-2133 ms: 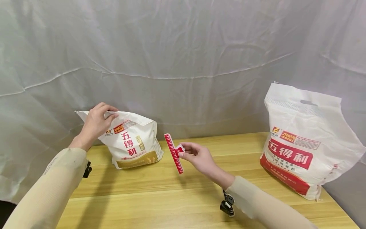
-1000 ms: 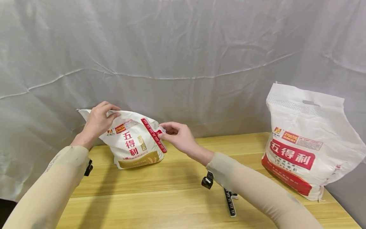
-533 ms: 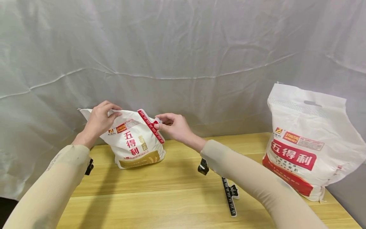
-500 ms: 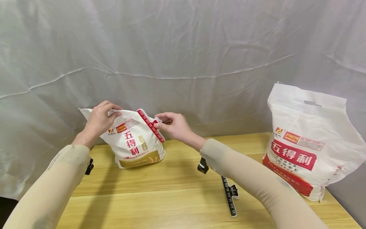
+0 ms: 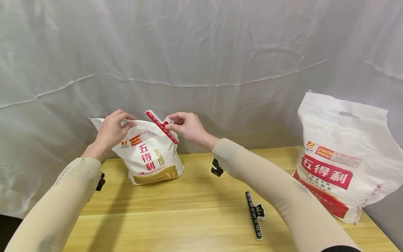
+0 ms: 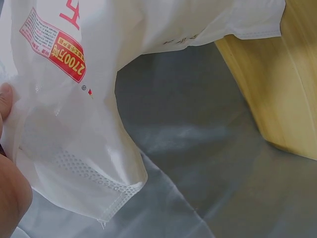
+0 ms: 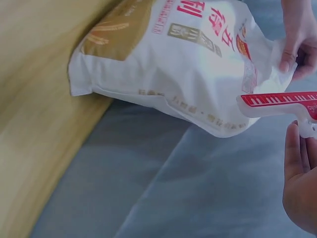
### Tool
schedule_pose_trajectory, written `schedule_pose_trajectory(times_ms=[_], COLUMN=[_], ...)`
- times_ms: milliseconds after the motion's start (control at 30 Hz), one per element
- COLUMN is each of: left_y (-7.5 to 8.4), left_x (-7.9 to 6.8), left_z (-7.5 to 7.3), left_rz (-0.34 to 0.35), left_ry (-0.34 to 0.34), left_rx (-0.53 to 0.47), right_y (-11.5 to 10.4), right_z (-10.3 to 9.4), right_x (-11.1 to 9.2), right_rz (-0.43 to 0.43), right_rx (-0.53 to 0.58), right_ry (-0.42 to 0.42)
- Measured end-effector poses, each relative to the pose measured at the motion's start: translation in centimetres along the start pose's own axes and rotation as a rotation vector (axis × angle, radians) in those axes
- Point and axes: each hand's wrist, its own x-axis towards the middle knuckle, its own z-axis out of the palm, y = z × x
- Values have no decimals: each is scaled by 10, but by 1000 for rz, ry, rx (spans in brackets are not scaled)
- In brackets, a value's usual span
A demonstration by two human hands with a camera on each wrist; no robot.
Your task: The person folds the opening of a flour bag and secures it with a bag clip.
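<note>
A white flour bag [image 5: 163,148] with red lettering and a gold base band stands at the left of the table. My left hand [image 5: 111,130] pinches its folded top edge; that edge hangs near the fingers in the left wrist view, where the bag's perforated corner [image 6: 89,171] shows. My right hand [image 5: 190,126] holds a red clip [image 5: 161,126] with a piano-key pattern by its handle, between thumb and fingers. Its long bar slants over the bag's upper right corner. In the right wrist view, the clip [image 7: 277,99] overlaps the bag's top, near the left hand [image 7: 299,37].
A second, fuller flour bag [image 5: 330,147] with a die-cut handle stands at the table's right. A black clip [image 5: 253,215] of the same shape lies on the wooden table [image 5: 176,217], beside my right forearm. Behind hangs a grey cloth [image 5: 201,52].
My right hand has carried the red clip left to the bag, then up along its right side to the top corner. The left hand keeps its grip. The black clip has come into view.
</note>
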Motion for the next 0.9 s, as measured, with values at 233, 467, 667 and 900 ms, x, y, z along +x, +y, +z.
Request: schedule_pose_trajectory(times_ms=[233,467,667,900], left_y=[2,3,4,6], left_x=[1,3,3,3], left_z=[1,-1,1,1], left_rz=[16,37,36,40], left_ry=[9,31,36,46], left_rx=[11,34,41,42], right_y=[-8,-12,-9,-10], right_z=[0,-3,-3,-1], right_x=[14,32,43,47], right_rz=[-14,-6,0,-3], right_rx=[-18,-51,-97,-117], right_ry=[12,19,13,22])
